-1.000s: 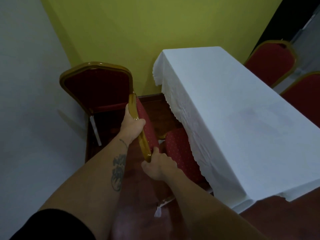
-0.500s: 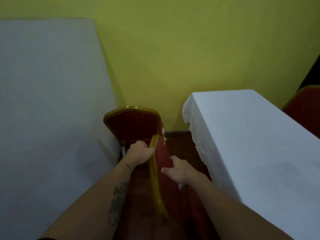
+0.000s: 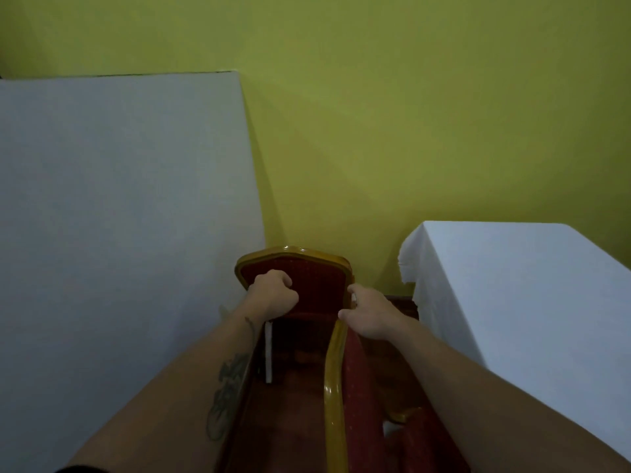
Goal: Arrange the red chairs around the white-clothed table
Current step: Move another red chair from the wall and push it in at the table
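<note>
A far red chair (image 3: 317, 278) with a gold frame stands against the yellow wall, its back facing me. My left hand (image 3: 273, 295) is curled on the left side of its backrest. My right hand (image 3: 370, 317) has its fingers hooked on the right edge of the same backrest, just above the top of a near red chair (image 3: 355, 397). The near chair's gold-framed back runs edge-on towards me between my arms. The white-clothed table (image 3: 519, 288) stands to the right, its corner beside my right hand.
A large pale grey panel (image 3: 119, 233) fills the left side, close to the far chair. The yellow wall (image 3: 392, 131) closes the back. Dark red-brown floor (image 3: 293, 387) shows in the narrow strip between panel and table.
The view has tilted up and closed in. Both hands have left the near chair's back and moved forward onto the far chair's backrest.
</note>
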Demonstrator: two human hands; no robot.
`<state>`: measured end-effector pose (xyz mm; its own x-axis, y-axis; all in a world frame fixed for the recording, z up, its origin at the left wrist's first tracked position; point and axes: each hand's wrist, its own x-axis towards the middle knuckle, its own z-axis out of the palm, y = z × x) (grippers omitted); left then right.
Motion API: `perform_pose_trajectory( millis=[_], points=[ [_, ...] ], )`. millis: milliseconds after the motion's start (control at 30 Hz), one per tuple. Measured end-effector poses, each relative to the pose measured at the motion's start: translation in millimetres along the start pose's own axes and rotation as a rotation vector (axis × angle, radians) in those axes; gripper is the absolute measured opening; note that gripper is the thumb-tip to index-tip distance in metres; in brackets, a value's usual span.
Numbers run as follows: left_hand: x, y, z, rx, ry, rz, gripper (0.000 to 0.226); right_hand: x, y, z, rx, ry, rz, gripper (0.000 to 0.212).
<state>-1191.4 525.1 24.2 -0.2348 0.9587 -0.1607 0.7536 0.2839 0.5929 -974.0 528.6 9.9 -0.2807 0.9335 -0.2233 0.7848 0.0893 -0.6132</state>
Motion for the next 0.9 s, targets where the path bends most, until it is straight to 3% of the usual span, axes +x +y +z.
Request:
perform_pose_trajectory(
  millis=[267, 500, 567, 733, 900],
  points=[
    [142, -24, -14, 0.106, 0.004, 0.115, 0.055, 130, -45, 3, -0.205, -0.002, 0.061, 0.072],
    [245, -48, 4, 0.451, -0.155, 0.220, 0.086, 221, -53, 26, -0.406, -0.033, 0.170, 0.084],
    [264, -52, 9, 0.507, -0.212, 0.267, 0.076, 235, -52, 33, -0.426, -0.021, 0.176, 0.087],
    [298, -43, 9, 0.504, -0.304, 0.216, 0.025, 260, -36, 45, -0.331, -0.008, 0.169, 0.093],
    [304, -45, 5, 0.437, -0.459, 0.191, 0.035, 275, -41, 48, -0.418, -0.024, 0.206, 0.077]
  ],
)
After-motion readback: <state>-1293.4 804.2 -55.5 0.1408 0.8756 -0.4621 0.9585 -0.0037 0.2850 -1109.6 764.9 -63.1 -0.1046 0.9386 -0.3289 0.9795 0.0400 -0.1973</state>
